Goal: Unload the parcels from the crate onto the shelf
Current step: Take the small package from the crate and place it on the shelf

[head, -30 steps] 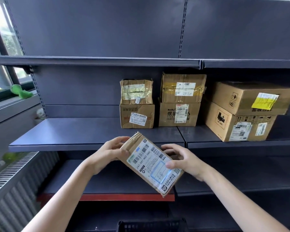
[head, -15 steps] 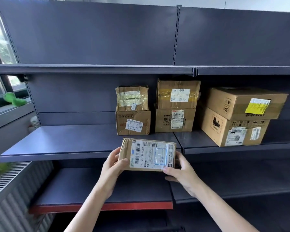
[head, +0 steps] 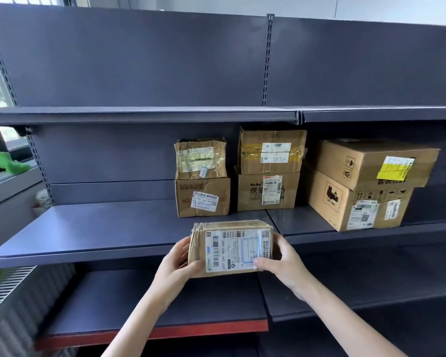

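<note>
Both hands, left hand (head: 177,264) and right hand (head: 283,264), clamp a flat, tape-wrapped cardboard parcel (head: 231,248) by its ends.

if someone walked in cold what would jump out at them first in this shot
First, the taped brown parcel with its big white barcode label, held at centre by the left hand and right hand in front of the middle shelf's edge. Next, three two-high stacks of cardboard boxes at the back of that shelf, the rightmost top box bearing a yellow label. A green object sits on the windowsill at far left.
</note>
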{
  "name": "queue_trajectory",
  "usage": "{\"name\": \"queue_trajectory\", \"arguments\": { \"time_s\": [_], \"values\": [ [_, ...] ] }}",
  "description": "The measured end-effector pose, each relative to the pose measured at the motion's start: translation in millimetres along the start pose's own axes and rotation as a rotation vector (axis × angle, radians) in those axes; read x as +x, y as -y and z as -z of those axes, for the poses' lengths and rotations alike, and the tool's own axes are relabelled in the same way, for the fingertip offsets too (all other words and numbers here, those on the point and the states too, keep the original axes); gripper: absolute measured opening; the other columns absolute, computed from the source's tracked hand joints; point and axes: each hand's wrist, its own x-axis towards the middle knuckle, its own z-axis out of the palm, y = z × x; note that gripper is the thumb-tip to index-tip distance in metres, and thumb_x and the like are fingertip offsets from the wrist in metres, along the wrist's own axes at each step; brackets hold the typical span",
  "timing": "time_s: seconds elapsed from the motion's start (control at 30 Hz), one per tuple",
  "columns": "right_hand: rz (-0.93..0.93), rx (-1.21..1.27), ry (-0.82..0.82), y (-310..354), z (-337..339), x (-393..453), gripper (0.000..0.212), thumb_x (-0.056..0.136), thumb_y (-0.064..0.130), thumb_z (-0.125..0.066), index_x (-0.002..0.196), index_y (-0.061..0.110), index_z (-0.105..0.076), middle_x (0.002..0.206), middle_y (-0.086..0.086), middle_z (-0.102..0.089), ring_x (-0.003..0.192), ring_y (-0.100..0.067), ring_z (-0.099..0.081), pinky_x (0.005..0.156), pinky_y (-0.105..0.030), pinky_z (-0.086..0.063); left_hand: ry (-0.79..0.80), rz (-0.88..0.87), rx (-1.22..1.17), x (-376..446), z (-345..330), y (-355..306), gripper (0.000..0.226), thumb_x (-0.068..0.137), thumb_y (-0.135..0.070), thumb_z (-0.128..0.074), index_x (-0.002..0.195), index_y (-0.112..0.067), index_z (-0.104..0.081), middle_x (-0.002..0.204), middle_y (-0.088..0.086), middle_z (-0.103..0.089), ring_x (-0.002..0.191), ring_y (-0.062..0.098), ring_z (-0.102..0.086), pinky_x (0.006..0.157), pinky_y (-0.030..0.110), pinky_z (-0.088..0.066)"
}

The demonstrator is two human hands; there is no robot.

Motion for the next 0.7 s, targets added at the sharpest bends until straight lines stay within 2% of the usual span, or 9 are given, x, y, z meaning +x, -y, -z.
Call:
{"name": "queue_trajectory", "arguments": {
  "time_s": [0.07,0.17,0.3,0.4,0.57,0.7],
  "values": [
    [-0.005,0.021,-0.032,-4,0,3,0.055,0.073,0.005,-0.073,0.115,0.028,-0.046,0.101,0.015,-0.06,0.081,0.025,-0.053,0.058,0.002,-0.041,0.022,0.013,0.015,4,-1,2,0.059,0.058,-0.028,-0.07,0.114,-0.04,-0.055,0.112,-0.015,-0.069,0.103,0.001,-0.064,0.075,0.011,-0.051],
    [0.0,0.061,-0.084,-12,3,4,0.053,0.072,0.001,-0.072,0.103,0.034,-0.047,0.101,0.01,-0.06,0.079,0.018,-0.059,0.055,-0.006,-0.047,0.058,0.029,0.034,15,-6,5,0.061,0.053,-0.034,-0.07,0.111,-0.042,-0.055,0.111,-0.017,-0.069,0.103,0.001,-0.064,0.075,0.016,-0.052],
    [-0.03,0.081,-0.143,-22,17,6,0.056,0.072,0.004,-0.074,0.114,0.028,-0.047,0.101,0.009,-0.062,0.081,0.003,-0.065,0.057,-0.015,-0.052,0.079,0.049,0.065,26,-24,8,0.062,0.054,-0.034,-0.071,0.113,-0.041,-0.054,0.113,-0.012,-0.069,0.105,0.004,-0.064,0.084,0.026,-0.053],
    [-0.029,0.069,-0.176,-28,34,13,0.05,0.071,0.007,-0.075,0.102,0.037,-0.048,0.101,0.011,-0.064,0.085,0.003,-0.063,0.06,-0.015,-0.052,0.08,0.055,0.095,36,-41,10,0.063,0.053,-0.034,-0.069,0.114,-0.041,-0.052,0.116,-0.008,-0.068,0.108,0.005,-0.062,0.091,0.029,-0.052],
    [-0.009,0.083,-0.158,-41,69,34,0.047,0.072,0.008,-0.075,0.103,0.034,-0.051,0.097,0.012,-0.065,0.082,0.008,-0.063,0.056,-0.014,-0.051,0.055,0.074,0.103,65,-76,13,0.063,0.061,-0.017,-0.064,0.121,-0.03,-0.05,0.116,-0.005,-0.067,0.107,0.007,-0.063,0.09,0.03,-0.053],
    [-0.021,0.09,-0.148,-56,105,58,0.046,0.071,0.009,-0.075,0.102,0.034,-0.051,0.097,0.011,-0.065,0.084,0.002,-0.063,0.058,-0.015,-0.051,0.026,0.088,0.092,92,-110,16,0.062,0.06,-0.014,-0.065,0.119,-0.026,-0.05,0.113,-0.002,-0.068,0.106,0.011,-0.064,0.088,0.03,-0.053]
  ]
}}
